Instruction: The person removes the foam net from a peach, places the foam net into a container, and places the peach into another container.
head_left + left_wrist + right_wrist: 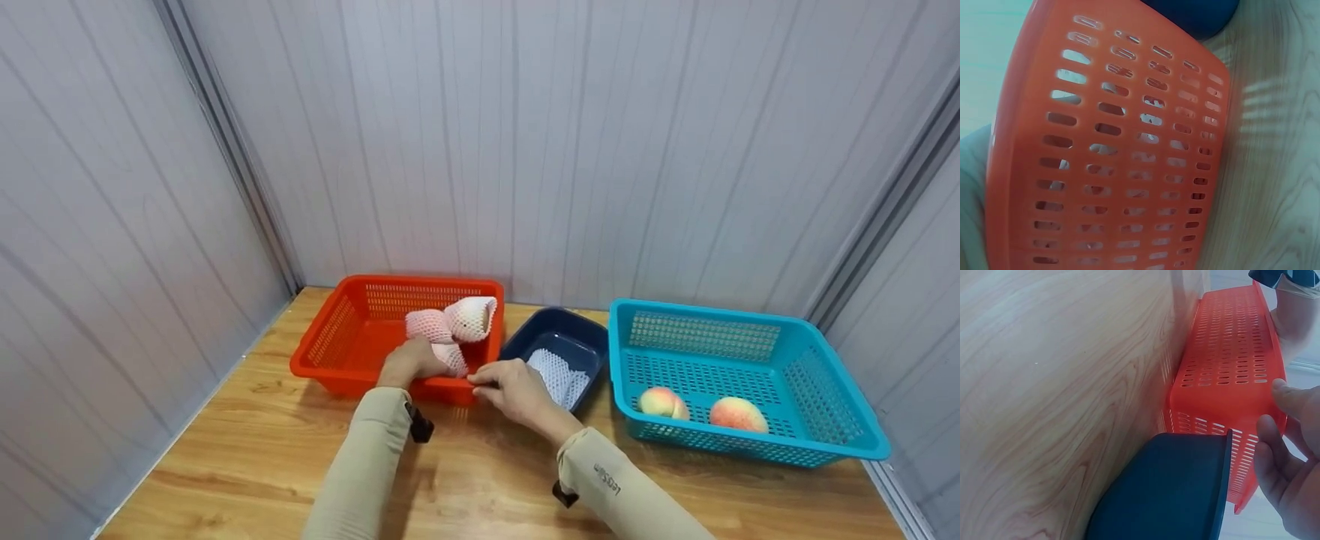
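Note:
Inside the red basket (330,319) sit several fruits in foam nets (470,319), pink and white and bunched toward the right side. My left hand (411,361) reaches over the front rim beside the nearest netted fruit (451,359). Its fingers are hidden, and the left wrist view shows mostly the basket's perforated outer wall (1123,152). At the front right corner of the basket, my right hand (517,390) grips the rim between thumb and fingers; in the right wrist view its curled fingers (1275,455) lie against the red edge.
A dark blue bin (574,341) with white foam nets (556,377) stands close to the red basket's right side. Further right, a turquoise basket (697,365) contains two bare peaches (739,414). Behind the wooden table (247,450) rises a pale panel wall (555,150).

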A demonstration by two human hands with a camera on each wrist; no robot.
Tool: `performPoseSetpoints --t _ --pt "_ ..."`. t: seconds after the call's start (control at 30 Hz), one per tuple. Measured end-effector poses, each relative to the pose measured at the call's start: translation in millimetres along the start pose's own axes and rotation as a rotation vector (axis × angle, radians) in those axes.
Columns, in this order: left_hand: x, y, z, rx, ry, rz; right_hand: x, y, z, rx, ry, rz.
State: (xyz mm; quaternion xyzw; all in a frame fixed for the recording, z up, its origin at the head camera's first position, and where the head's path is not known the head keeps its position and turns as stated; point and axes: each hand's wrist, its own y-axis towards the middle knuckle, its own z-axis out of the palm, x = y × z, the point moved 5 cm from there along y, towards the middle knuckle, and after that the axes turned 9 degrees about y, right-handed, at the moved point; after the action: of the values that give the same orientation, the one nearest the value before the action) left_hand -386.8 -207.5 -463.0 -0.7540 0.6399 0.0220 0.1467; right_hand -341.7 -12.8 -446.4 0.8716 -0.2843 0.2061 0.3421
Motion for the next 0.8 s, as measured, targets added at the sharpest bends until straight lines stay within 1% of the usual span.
performPoseSetpoints --t 0.1,0.27,0.3,0.43,0.57,0.67,0.8 --pt "-2.9 0.5 -3.7 -0.026 0.010 0.032 1.2 1.4 -2.6 0.007 0.001 0.002" --pt "-6.2 1.6 -13.5 -0.109 -0.059 0.068 1.2 6.3 -7.8 -0.008 -0.005 -0.005" --pt "-6.1 1.4 -14.3 -0.117 -0.078 0.073 0.6 6.6 -8.0 -0.007 -0.008 -0.004" --pt "-5.0 -1.0 -12.6 -0.122 -0.114 0.106 -2.0 4.8 -5.4 0.010 -0.006 0.016" --pt "-1.2 -6.0 -11.5 -0.124 -0.158 0.103 -4.2 2.3 -0.3 0.012 0.030 0.028" --pt "-1.1 -11.1 -14.6 -0.150 -0.179 0.105 -6.2 0.3 2.9 -0.002 0.058 0.019" --pt "-7.5 -19.9 -17.9 -0.175 -0.194 0.147 -8.2 -5.2 3.4 -0.047 0.104 -0.002"
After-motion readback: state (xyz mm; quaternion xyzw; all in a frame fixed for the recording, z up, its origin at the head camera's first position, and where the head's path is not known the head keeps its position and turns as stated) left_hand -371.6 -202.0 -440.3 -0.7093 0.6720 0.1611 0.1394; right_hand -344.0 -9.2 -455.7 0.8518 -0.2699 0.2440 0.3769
